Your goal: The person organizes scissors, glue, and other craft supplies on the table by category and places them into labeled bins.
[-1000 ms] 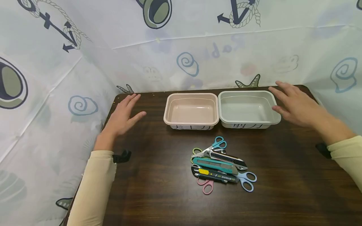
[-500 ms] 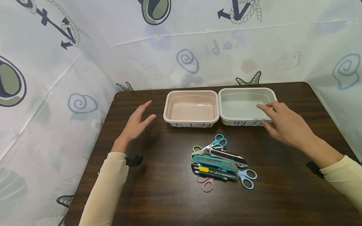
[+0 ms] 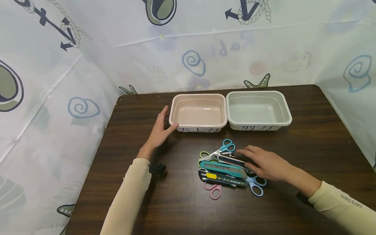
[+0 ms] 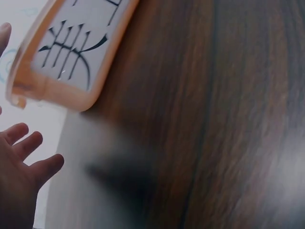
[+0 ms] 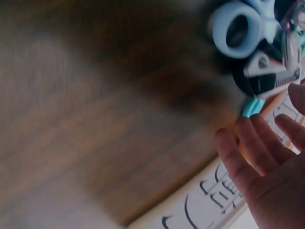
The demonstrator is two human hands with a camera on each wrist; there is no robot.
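My left hand (image 3: pixel 159 131) is at the left end of the pink bin (image 3: pixel 202 128), fingers spread, thumb right at its front rim. In the left wrist view the bin's lettered side (image 4: pixel 66 57) stands beyond the fingers. My right hand (image 3: pixel 268 163) hovers at the right end of a pile of cutters and scissors, fingers loosely extended. It overlaps the end of a black-and-silver utility knife (image 3: pixel 230 160). Below that lie a teal utility knife (image 3: pixel 221 168) and a black one with a yellow slider (image 3: pixel 220 178). Light blue scissors (image 5: pixel 236 31) show near the right fingers.
A pale green bin (image 3: pixel 258 124) stands against the pink one at the back of the dark wooden table (image 3: pixel 176 209). Teal-handled scissors (image 3: pixel 227 146), green handles (image 3: pixel 204 154) and pink handles (image 3: pixel 215 192) poke out of the pile. A printed curtain (image 3: pixel 164 71) hangs behind.
My right hand has come from the green bin's right side down to the pile. My left hand has moved right, up to the pink bin's edge. Bins and pile have stayed put.
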